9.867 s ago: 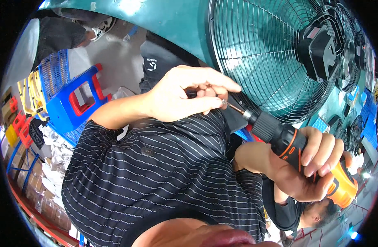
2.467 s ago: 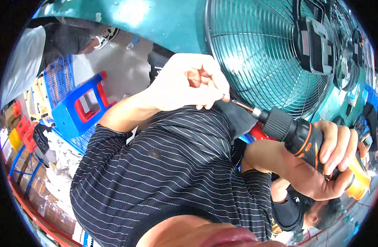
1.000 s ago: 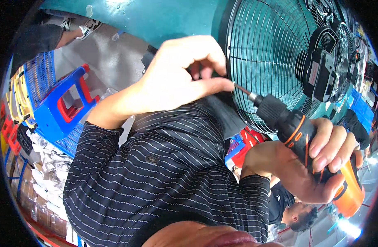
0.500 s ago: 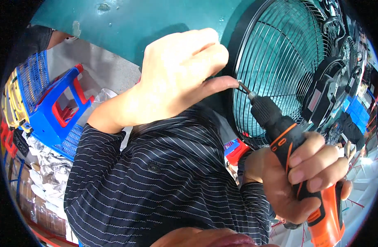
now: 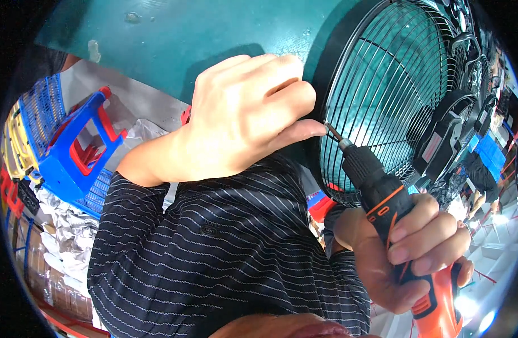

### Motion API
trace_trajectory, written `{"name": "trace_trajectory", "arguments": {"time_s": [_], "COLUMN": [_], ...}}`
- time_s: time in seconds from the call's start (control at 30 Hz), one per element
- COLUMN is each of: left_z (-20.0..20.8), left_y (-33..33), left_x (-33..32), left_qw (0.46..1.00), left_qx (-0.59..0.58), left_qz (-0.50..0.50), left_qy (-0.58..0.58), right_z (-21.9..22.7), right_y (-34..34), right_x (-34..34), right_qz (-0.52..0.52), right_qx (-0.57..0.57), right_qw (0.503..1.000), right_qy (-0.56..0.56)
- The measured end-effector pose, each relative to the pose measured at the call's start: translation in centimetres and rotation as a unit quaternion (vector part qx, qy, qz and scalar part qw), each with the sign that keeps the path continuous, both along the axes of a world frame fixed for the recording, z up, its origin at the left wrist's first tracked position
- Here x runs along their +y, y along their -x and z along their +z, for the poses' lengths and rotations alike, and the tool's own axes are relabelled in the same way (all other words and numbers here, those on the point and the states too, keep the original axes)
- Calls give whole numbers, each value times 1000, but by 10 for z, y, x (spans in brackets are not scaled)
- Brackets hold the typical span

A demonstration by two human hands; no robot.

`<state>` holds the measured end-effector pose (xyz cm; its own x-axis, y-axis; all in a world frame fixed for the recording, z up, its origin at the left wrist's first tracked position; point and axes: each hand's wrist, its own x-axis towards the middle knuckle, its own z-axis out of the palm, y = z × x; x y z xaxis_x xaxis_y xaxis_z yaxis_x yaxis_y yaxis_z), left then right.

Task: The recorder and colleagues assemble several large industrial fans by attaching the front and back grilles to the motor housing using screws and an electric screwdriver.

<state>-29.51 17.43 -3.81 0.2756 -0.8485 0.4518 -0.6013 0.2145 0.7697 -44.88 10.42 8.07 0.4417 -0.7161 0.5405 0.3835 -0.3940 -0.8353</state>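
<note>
My right hand (image 5: 422, 248) is wrapped round an orange and black cordless screwdriver (image 5: 377, 180), which tilts up to the left. Its thin bit (image 5: 334, 133) meets the thumb tip of my left hand (image 5: 248, 112). The left hand's fingers are curled in; anything they hold at the bit's tip is too small or hidden to make out. Just behind the bit stands a round fan (image 5: 377, 34) with a black wire guard. Its dark motor housing (image 5: 439, 132) sits on the right side of the guard.
The fan rests on a green tabletop (image 5: 174, 39) with worn spots. Blue and red plastic stools (image 5: 73, 149) stand at the left, near a blue mesh basket (image 5: 42, 101) and crumpled pale wrapping (image 5: 73, 236). Part of another person (image 5: 47, 59) shows at the upper left.
My left hand sits slightly lower in view. The screwdriver and right hand have shifted a little left, and the bit still meets the left thumb.
</note>
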Motion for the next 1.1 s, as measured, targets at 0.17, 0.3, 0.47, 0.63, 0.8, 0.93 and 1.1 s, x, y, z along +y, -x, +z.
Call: {"name": "trace_trajectory", "arguments": {"time_s": [0.17,0.3,0.47,0.63,0.8,0.93,1.1], "left_z": [1,2,2,5,5,5,5], "left_y": [0,1,2,2,3,3,3], "left_x": [3,4,5,6,6,6,7], "left_qw": [1000,999,1000,999,1000,999,999], "left_qx": [5,6,14,8,11,14,20], "left_qz": [-14,-24,-16,-24,-20,-33,-30], "left_qy": [-12,-26,-15,-31,-20,-23,-25], "right_z": [5,2,4,3,6,7,3], "right_y": [0,-3,-6,-8,-14,-14,-14], "right_x": [0,3,3,1,4,-3,-4], "right_qz": [1,-48,-26,21,-53,-22,25], "right_qx": [35,10,16,42,48,46,21], "right_qw": [999,999,999,999,997,999,999], "right_qy": [-12,3,-16,-5,12,-10,-17]}}
